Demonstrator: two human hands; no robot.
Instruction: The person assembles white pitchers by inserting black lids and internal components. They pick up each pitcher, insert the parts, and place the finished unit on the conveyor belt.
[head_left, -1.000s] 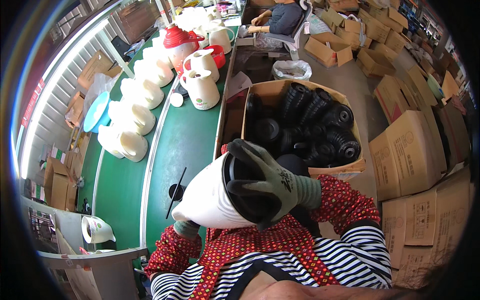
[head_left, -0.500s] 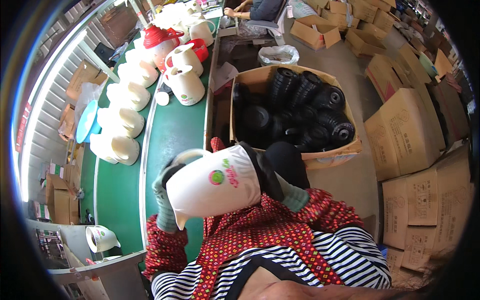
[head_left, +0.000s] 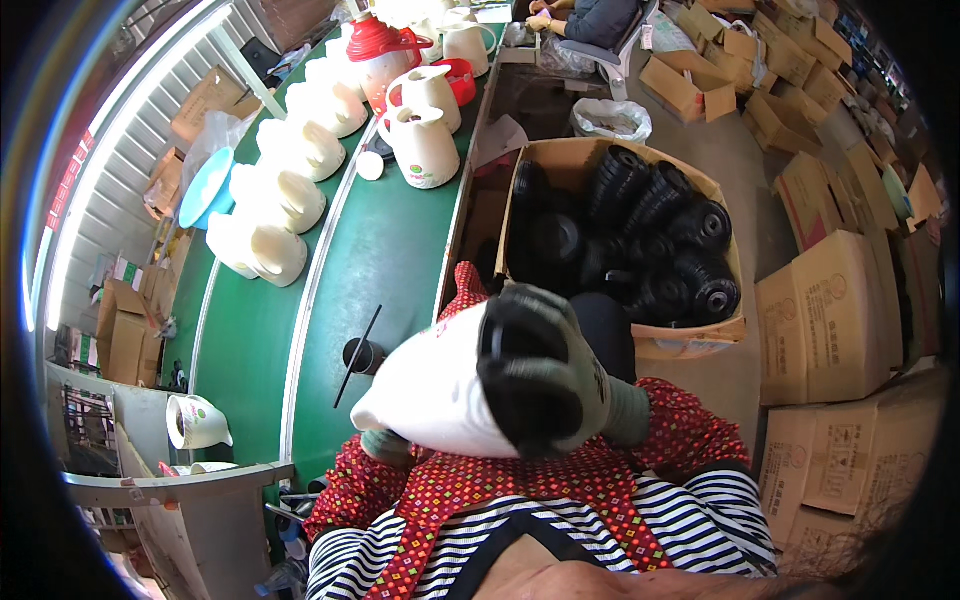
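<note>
Jug (head_left: 435,385) rolled since the earlier frame, print turned away. Right hand (head_left: 570,350) clasps its black base (head_left: 535,408); left hand (head_left: 384,444) mostly hidden, grip can't be told. Held above the apron (head_left: 530,487); a loosened grip could drop it. Green surface (head_left: 385,245) alongside bears white jugs (head_left: 425,150); cartons (head_left: 815,310) crowd the floor (head_left: 700,375).

Stretches out as a long green surface (head_left: 372,240) — carries white jugs (head_left: 290,200), a red-topped jug (head_left: 378,65), a white disc (head_left: 370,166), a black cup (head_left: 371,358).
</note>
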